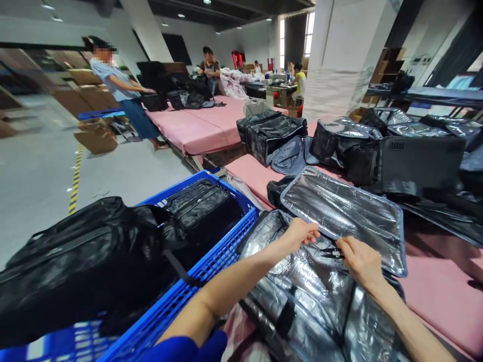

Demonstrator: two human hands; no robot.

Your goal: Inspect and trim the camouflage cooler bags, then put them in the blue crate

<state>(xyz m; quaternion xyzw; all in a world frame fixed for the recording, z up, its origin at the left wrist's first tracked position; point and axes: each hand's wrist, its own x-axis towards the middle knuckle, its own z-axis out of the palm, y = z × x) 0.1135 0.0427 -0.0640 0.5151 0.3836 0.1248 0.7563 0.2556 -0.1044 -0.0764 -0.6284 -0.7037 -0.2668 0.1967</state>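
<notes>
In front of me an insulated bag [307,281] with a silvery foil lining lies open. Its rectangular lid [347,216], foil-lined with grey edging, is folded back away from me. My left hand [302,234] is closed at the hinge edge of the lid, fingers curled together; what they pinch is too small to make out. Just right of it, my right hand [360,259] grips black thread snips [332,253], their blades pointing left over the lining. The right fingertips are close to the same edge.
On my left a blue plastic crate [222,241] holds black bags [86,261]. More foil-lined bags [339,136] are piled on the pink-covered table [445,296] at right. A person [121,90] stands at a farther pink table [196,123]; others work behind. A white pillar [339,60] rises beyond.
</notes>
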